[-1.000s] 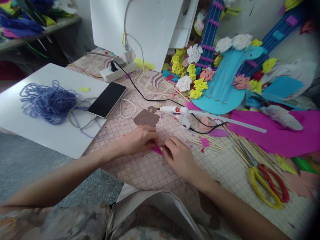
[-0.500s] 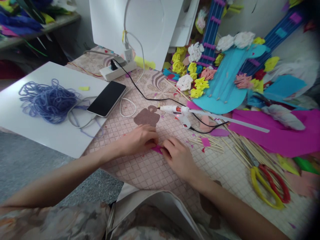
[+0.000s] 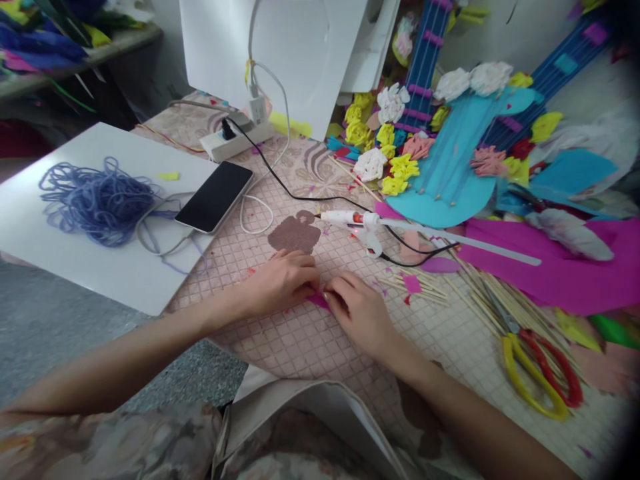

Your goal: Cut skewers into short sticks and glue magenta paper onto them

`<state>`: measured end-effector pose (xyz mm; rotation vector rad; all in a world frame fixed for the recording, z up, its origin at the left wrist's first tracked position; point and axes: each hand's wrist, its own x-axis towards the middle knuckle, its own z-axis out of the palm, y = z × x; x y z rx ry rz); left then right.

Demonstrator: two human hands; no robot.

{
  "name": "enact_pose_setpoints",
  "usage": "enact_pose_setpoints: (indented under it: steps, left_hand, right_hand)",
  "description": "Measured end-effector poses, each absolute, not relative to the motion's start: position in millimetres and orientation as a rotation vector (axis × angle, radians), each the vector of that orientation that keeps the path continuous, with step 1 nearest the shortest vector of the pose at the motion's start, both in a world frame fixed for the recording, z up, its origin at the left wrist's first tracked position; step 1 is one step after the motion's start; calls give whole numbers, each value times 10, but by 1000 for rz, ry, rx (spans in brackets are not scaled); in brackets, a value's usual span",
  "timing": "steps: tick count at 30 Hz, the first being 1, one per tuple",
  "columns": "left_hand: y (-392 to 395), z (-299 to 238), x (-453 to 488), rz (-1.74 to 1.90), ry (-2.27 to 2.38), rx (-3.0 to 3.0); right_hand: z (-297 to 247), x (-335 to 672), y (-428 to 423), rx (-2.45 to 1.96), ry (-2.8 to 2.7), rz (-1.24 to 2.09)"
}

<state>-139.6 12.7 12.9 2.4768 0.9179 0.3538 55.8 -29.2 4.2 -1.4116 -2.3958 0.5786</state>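
Between my hands, low over the patterned tablecloth (image 3: 280, 340), is a small magenta piece of paper (image 3: 319, 301). My left hand (image 3: 289, 280) pinches its left end, fingers curled over it. From the other side my right hand (image 3: 359, 310) grips it with thumb and fingertips pressed together. Much of the piece is hidden by the fingers. Just beyond my hands lies a white glue gun (image 3: 345, 219) with a long glue stick in its back, its nozzle over a brown patch (image 3: 294, 233) on the cloth.
Blue yarn (image 3: 100, 203) and a phone (image 3: 215, 197) lie on a white board at left. Behind is a power strip (image 3: 235, 141) with cables. To the right are thin sticks (image 3: 425, 288), scissors (image 3: 535, 367), magenta paper (image 3: 550, 280), crepe flowers (image 3: 400, 175) and a light-blue guitar-shaped cutout (image 3: 453, 160).
My right fingertips have shifted slightly up and along the magenta paper, and a bit more of it shows below them. My left hand has hardly moved.
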Motion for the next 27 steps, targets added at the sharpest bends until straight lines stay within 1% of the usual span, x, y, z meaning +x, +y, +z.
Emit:
enact_pose_setpoints:
  steps: [5,13,19,27]
  left_hand:
    - [112,117,-1398,349,930,2483]
    - [92,120,-1414,343,901,2524]
    - [62,101,-1428,370,896,2528]
    - [52,97,-1469,411,882,2481]
  right_hand:
    - [33,567,-297,-1403,-2409,555]
    - [-37,569,-363,-1345,-2466,350]
    - [-49,585,-358,-1324,-2426,414]
    - [-52,560,-387,-1289,-2503,192]
